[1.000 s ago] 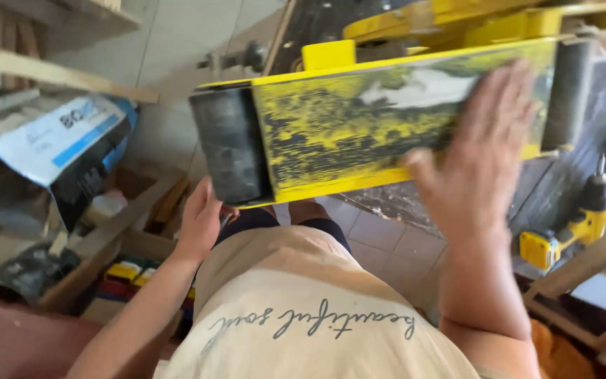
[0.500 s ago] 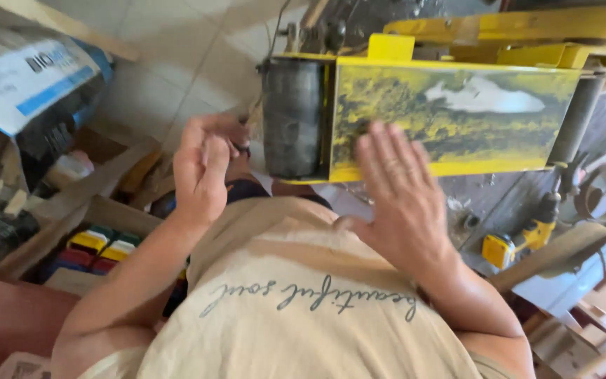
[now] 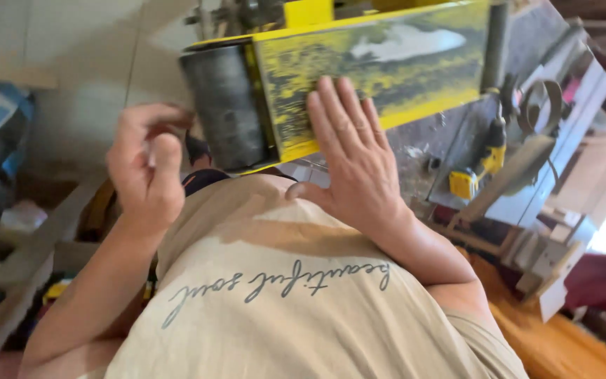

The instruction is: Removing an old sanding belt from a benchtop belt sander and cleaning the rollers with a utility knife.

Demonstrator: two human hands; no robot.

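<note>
right hand (image 3: pixel 352 165): open, flat on yellow plate (image 3: pixel 380 70), far centre | left hand (image 3: pixel 145 175): half-curled, holding nothing, just left of dark roller (image 3: pixel 226 105) | care: press evenly, keep fingers clear of roller edge

Yellow guard plate (image 3: pixel 387 63) – painted metal, paint worn and scuffed, matt. Dark roller (image 3: pixel 224 105) – dull, smooth-looking. Shirt (image 3: pixel 303 295) – soft beige cloth. Bench boards (image 3: pixel 22 267) – rough wood.
</note>
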